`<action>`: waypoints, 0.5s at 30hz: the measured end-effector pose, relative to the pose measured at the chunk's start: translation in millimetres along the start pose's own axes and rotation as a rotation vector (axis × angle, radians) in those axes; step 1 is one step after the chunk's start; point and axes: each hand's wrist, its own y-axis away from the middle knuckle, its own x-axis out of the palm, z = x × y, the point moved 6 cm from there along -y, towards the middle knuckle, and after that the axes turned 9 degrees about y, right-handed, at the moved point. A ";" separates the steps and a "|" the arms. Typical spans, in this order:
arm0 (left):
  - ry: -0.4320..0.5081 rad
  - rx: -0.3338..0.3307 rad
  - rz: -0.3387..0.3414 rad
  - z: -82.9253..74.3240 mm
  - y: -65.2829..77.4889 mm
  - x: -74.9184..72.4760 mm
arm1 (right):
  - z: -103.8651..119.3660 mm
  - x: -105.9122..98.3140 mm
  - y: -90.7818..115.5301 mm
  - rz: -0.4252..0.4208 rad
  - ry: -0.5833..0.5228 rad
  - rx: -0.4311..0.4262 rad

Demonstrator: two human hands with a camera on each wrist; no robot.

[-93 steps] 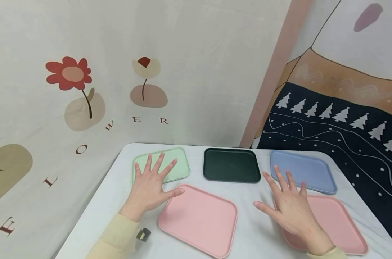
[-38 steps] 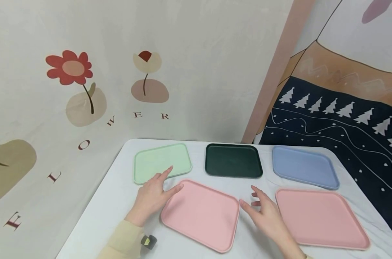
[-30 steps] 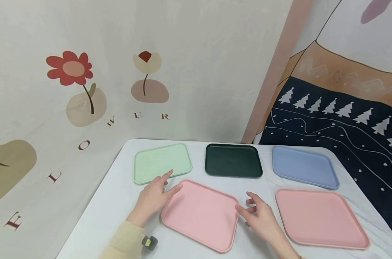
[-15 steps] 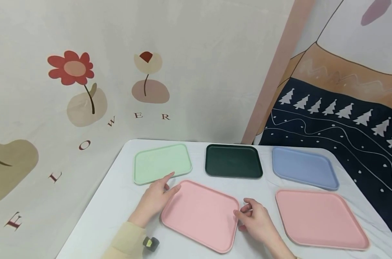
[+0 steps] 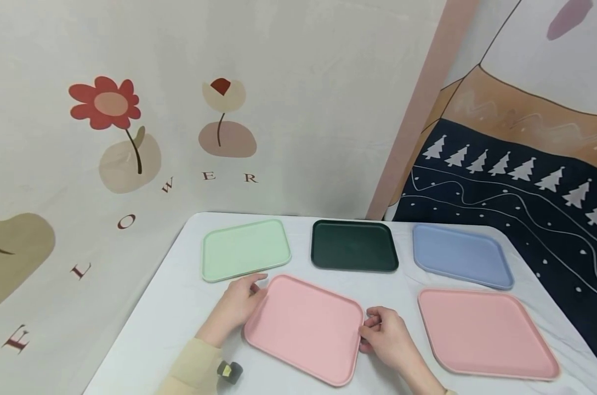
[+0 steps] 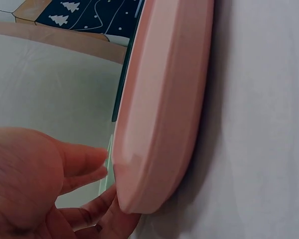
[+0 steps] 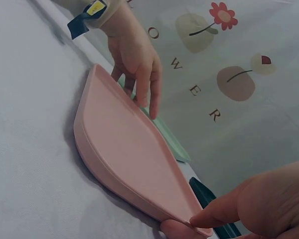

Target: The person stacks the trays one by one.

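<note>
A pink rectangular tray (image 5: 305,329) lies askew at the front middle of the white-covered table. My right hand (image 5: 388,337) pinches its right edge; in the right wrist view the thumb (image 7: 217,211) presses the rim, with a finger beneath. My left hand (image 5: 236,304) is at the far left corner, fingers loosely bent. In the left wrist view its lower fingertips (image 6: 122,219) touch the tray's corner, while the upper digits stand just short of the rim. Past that hand lies a light green tray (image 5: 246,249).
Along the back are a dark green tray (image 5: 354,245) and a blue tray (image 5: 462,256). A second pink tray (image 5: 488,333) lies at right. A small dark block with a yellow mark (image 5: 230,372) shows beside the left sleeve. Behind the table hangs a printed cloth (image 5: 303,109).
Both hands were spread wide above the trays. They have lowered to the middle pink tray, the right moving left and taking its edge, the left drawing back to its corner. The trays stay put.
</note>
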 end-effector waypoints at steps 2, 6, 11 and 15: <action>0.006 0.000 0.010 0.6 -0.1 0.0 | 0.6 0.5 0.0 0.002 0.000 0.003; 0.007 0.006 0.021 0.6 -1.1 0.1 | 2.4 0.8 0.7 0.007 0.006 -0.016; 0.008 0.012 0.038 -0.1 -0.9 0.6 | 4.4 1.7 1.3 0.011 0.027 -0.055; -0.003 0.011 0.046 -0.9 -1.2 1.5 | 5.6 2.2 1.0 0.007 0.028 -0.067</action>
